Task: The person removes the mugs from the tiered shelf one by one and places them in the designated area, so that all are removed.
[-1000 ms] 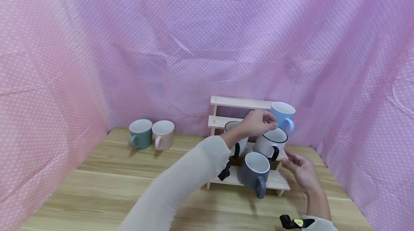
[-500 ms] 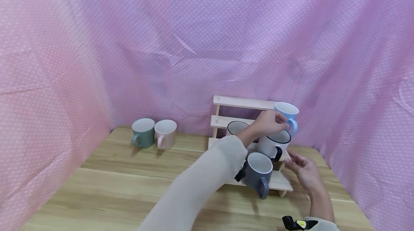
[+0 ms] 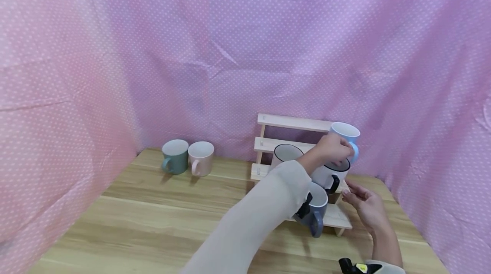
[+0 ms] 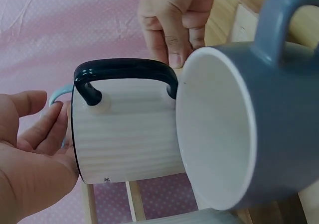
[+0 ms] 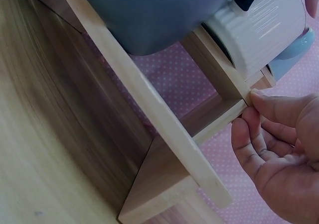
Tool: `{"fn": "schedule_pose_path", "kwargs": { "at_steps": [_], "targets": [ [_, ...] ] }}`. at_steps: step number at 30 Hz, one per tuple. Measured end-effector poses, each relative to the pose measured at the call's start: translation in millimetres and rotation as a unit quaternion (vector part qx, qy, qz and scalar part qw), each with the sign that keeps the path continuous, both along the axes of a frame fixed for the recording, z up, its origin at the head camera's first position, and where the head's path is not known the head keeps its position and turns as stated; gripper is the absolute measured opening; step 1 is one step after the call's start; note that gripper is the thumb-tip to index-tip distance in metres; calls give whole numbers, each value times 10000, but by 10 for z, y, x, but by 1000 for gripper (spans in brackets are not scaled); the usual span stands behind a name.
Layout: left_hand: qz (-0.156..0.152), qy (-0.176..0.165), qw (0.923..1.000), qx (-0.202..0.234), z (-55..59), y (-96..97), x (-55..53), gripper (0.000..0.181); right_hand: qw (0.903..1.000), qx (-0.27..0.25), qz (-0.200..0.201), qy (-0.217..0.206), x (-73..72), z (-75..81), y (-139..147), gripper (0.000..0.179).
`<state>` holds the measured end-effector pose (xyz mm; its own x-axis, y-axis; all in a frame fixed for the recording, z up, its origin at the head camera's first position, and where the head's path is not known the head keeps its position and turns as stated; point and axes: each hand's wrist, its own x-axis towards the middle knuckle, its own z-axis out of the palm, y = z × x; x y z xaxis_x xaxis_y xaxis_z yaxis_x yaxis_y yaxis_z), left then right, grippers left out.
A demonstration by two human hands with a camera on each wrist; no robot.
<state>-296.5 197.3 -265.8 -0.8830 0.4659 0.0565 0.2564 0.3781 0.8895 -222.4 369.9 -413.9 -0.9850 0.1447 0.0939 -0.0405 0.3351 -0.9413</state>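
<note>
My left hand [image 3: 333, 148] reaches over a white mug with a black rim and handle [image 4: 129, 124]. Its fingertips are at the handle of a light blue mug [image 3: 345, 129] on the stand's top right; a gap shows between thumb and fingers in the left wrist view. My right hand [image 3: 368, 210] holds the right end of a shelf on the wooden stepped stand [image 5: 229, 84], thumb on the board's end and fingers curled below. A grey-blue mug [image 4: 279, 119] sits on the lowest shelf, partly behind my left sleeve in the head view.
Another black-rimmed white mug [image 3: 287, 152] stands on the stand's left side, partly covered by my left arm. A green mug [image 3: 175, 159] and a pale pink mug [image 3: 201, 161] stand together at the table's back left. Pink dotted cloth [image 3: 230, 52] hangs behind and beside the wooden table [image 3: 153, 223].
My left hand has moved right, from beside the light blue mug's body toward its handle. My right hand keeps its place at the shelf end. The view has shifted slightly left.
</note>
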Motion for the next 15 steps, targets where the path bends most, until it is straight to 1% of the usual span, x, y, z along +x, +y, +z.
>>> {"fn": "schedule_pose_path", "kwargs": {
  "at_steps": [3, 5, 8, 10, 13, 15],
  "targets": [
    [7, -378, 9991, 171, 9, 8, -13, 11, 10000, -34, 10, 62, -10, -8, -2, 65],
    [-8, -681, 9970, 369, 8, 13, -20, 12, 9999, -101, 15, 71, -13, -15, -8, 63],
    [67, -1019, 9931, 583, 3, 33, -19, 12, 9998, -187, 2, 55, -13, -26, -16, 60],
    [175, -1127, 9915, 623, 5, 59, -10, 12, 9998, -186, 17, 17, -9, -29, -14, 61],
    [331, -1164, 9913, 514, 18, 111, 5, 15, 9999, -102, -3, -14, -4, -24, -9, 62],
    [401, -1261, 9899, 508, 26, 146, 15, 16, 10000, -12, -5, -28, 0, -16, -5, 63]
  ]
}}
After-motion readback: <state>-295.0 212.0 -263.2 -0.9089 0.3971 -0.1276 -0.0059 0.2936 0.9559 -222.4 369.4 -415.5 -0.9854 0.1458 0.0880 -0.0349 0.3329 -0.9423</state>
